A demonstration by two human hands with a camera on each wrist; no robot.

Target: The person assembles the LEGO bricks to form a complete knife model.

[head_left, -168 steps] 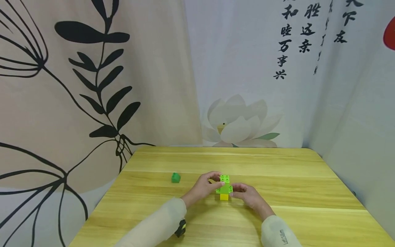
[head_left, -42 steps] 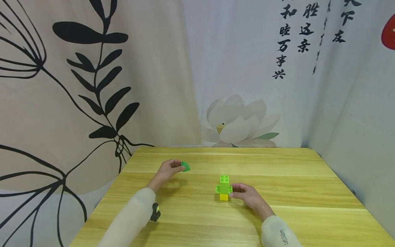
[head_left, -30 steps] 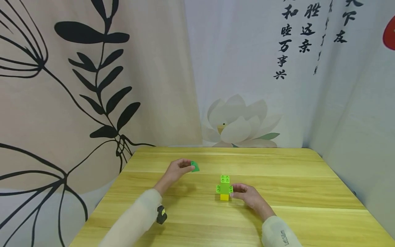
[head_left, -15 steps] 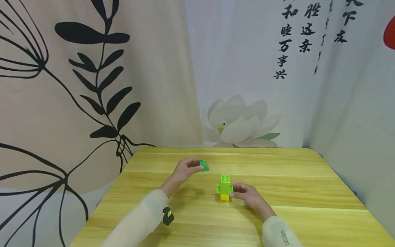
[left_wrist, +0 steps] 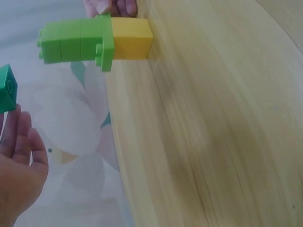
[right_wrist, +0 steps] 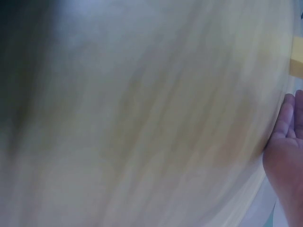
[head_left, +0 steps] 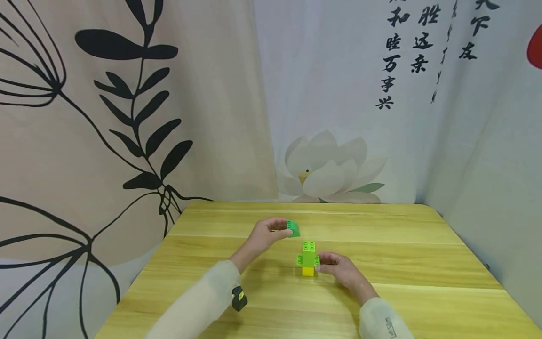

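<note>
Between thumb and fingers my left hand pinches a green toy building brick with a curved sloping side, up in the air behind and left of a small block tower. That tower has stacked light green bricks over a wider light green plate, on a yellow brick at the table. At its right side, my right hand holds the plate's end with thumb and fingertips. The left wrist view shows the held brick apart from the tower. The right wrist view catches only part of the right hand.
Everything stands on a light wooden table with rounded back corners. A printed curtain hangs right behind its back edge. A black device with a yellow mark sits at my left wrist.
My left hand has taken the green brick from the table's left side, lifted it and carried it rightward toward the tower. The right hand and tower have stayed in place.
</note>
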